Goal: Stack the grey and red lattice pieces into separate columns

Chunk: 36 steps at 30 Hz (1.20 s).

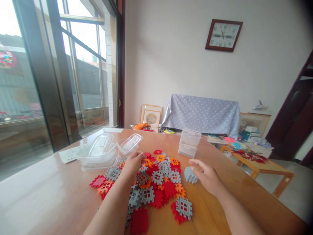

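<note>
My left hand (135, 160) is over the far side of a loose pile of square interlocking plastic tiles (157, 178). Its fingers are curled together, and whatever they may hold is hidden. The tiles are red, grey and orange, some solid and some with window-like openings. To the right of the pile, my right hand (204, 173) has its fingers stretched out and apart. It is beside a small grey block of toothed tiles (190, 175) on the table; its fingertips overlap the block's edge in view, and I cannot tell if they touch it.
Clear plastic containers (97, 153) and a paper sheet (67, 156) lie at the table's left. Another clear box (189, 143) stands upright behind the grey block. Beyond the wooden table (210, 209) are a cloth-covered object (202, 114), a low side table (276, 166) and a glass door at left.
</note>
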{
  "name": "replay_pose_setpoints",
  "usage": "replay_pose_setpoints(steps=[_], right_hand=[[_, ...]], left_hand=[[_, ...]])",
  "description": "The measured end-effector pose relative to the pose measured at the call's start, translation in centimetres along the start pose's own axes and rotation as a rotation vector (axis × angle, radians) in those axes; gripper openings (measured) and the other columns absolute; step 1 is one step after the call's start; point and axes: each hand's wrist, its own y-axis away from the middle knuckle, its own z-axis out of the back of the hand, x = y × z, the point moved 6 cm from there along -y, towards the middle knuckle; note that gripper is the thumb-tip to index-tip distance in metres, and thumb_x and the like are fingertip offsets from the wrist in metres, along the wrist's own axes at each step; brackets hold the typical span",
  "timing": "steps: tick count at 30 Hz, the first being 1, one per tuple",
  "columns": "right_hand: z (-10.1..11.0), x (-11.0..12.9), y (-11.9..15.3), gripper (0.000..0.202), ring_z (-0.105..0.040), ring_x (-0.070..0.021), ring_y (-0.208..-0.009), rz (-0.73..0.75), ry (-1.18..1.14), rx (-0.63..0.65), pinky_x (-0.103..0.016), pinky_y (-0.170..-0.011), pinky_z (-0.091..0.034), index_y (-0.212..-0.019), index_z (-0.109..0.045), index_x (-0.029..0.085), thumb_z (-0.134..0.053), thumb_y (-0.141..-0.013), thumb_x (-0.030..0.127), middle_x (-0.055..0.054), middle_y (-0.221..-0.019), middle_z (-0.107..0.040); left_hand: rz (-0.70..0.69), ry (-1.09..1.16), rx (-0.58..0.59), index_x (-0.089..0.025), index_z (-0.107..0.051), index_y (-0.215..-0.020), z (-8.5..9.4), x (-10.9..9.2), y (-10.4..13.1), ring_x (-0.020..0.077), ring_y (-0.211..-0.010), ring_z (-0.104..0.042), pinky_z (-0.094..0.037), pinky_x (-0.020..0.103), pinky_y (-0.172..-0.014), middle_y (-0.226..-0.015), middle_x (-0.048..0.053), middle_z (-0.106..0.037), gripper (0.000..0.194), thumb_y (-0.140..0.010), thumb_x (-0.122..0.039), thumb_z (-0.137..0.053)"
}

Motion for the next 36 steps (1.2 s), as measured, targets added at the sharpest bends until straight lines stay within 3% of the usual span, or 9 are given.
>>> replay_pose_setpoints(steps=[4, 6, 9, 12, 15, 18, 23, 29, 36], right_hand=[[-3.8, 5.5, 1.8, 0.048, -0.057, -0.0277, -0.126, 0.160, 0.148, 0.167, -0.043, -0.106, -0.045, -0.131, -0.063, 0.029, -0.057, -0.089, 0.052, -0.007, -0.137, -0.062], [-6.2, 7.8, 3.1, 0.067, -0.048, -0.0314, -0.136, 0.217, 0.225, 0.318, -0.048, -0.112, -0.038, -0.143, -0.053, 0.031, -0.065, -0.083, 0.057, -0.008, -0.148, -0.053], [-9.6, 9.3, 4.7, 0.102, -0.025, -0.0392, -0.149, 0.252, 0.351, 0.539, -0.059, -0.119, -0.021, -0.155, -0.032, 0.036, -0.074, -0.068, 0.070, -0.007, -0.163, -0.029], [-11.7, 9.4, 5.0, 0.115, -0.014, -0.0414, -0.151, 0.246, 0.424, 0.631, -0.065, -0.119, -0.012, -0.158, -0.020, 0.036, -0.072, -0.064, 0.076, -0.008, -0.166, -0.016], [-12.7, 9.2, 4.4, 0.109, -0.016, -0.0403, -0.151, 0.225, 0.474, 0.614, -0.064, -0.118, -0.014, -0.158, -0.022, 0.034, -0.070, -0.068, 0.074, -0.008, -0.166, -0.017], [-13.4, 9.7, 3.9, 0.099, -0.024, -0.0383, -0.149, 0.246, 0.493, 0.584, -0.062, -0.118, -0.018, -0.157, -0.028, 0.033, -0.071, -0.073, 0.065, -0.008, -0.165, -0.024], [-14.3, 10.6, 3.2, 0.091, -0.037, -0.0348, -0.143, 0.307, 0.476, 0.492, -0.057, -0.115, -0.027, -0.155, -0.033, 0.035, -0.072, -0.074, 0.049, -0.007, -0.160, -0.036], [-14.7, 11.1, 2.0, 0.068, -0.051, -0.0306, -0.131, 0.399, 0.387, 0.341, -0.048, -0.112, -0.038, -0.148, -0.046, 0.028, -0.063, -0.083, 0.038, -0.007, -0.146, -0.055], [-15.0, 11.2, -0.6, 0.061, -0.059, -0.0290, -0.125, 0.366, 0.317, 0.242, -0.045, -0.105, -0.047, -0.145, -0.048, 0.030, -0.061, -0.086, 0.039, -0.006, -0.141, -0.060]], left_hand=[[-0.117, -0.189, -0.093, -0.020, -0.062, -0.084, 0.6, 0.0, -0.5, 0.0242, -0.080, -0.064, -0.043, 0.033, -0.072, -0.083, 0.008, -0.070, 0.020, -0.081, -0.039, -0.056], [-0.185, -0.286, -0.123, -0.022, -0.063, -0.081, 0.7, -0.2, -0.2, 0.0266, -0.082, -0.062, -0.041, 0.035, -0.078, -0.078, 0.007, -0.068, 0.017, -0.080, -0.038, -0.058], [-0.288, -0.496, -0.150, -0.024, -0.063, -0.078, 0.5, -0.4, 0.6, 0.0332, -0.093, -0.061, -0.036, 0.044, -0.091, -0.078, 0.010, -0.068, 0.012, -0.080, -0.036, -0.060], [-0.290, -0.589, -0.168, -0.024, -0.061, -0.076, 0.6, 0.0, 1.1, 0.0401, -0.108, -0.057, -0.026, 0.054, -0.103, -0.085, 0.013, -0.069, 0.009, -0.074, -0.032, -0.066], [-0.249, -0.567, -0.109, -0.023, -0.061, -0.076, 0.3, 0.7, 1.0, 0.0427, -0.113, -0.055, -0.020, 0.059, -0.105, -0.091, 0.015, -0.071, 0.010, -0.072, -0.030, -0.067], [-0.237, -0.510, -0.026, -0.024, -0.063, -0.075, -0.3, 1.0, 0.8, 0.0414, -0.109, -0.058, -0.025, 0.055, -0.103, -0.089, 0.015, -0.071, 0.007, -0.073, -0.029, -0.066], [-0.236, -0.409, 0.040, -0.024, -0.067, -0.076, -0.9, 0.8, 0.8, 0.0330, -0.094, -0.063, -0.037, 0.041, -0.092, -0.086, 0.011, -0.072, 0.005, -0.074, -0.029, -0.066], [-0.198, -0.220, 0.120, -0.020, -0.070, -0.083, -1.5, 0.4, 0.8, 0.0219, -0.075, -0.060, -0.043, 0.031, -0.072, -0.079, 0.006, -0.070, 0.015, -0.077, -0.032, -0.062], [-0.059, 0.138, 0.133, -0.018, -0.068, -0.088, -1.1, 0.3, 0.8, 0.0167, -0.066, -0.059, -0.044, 0.029, -0.064, -0.078, 0.005, -0.068, 0.028, -0.079, -0.044, -0.061]])
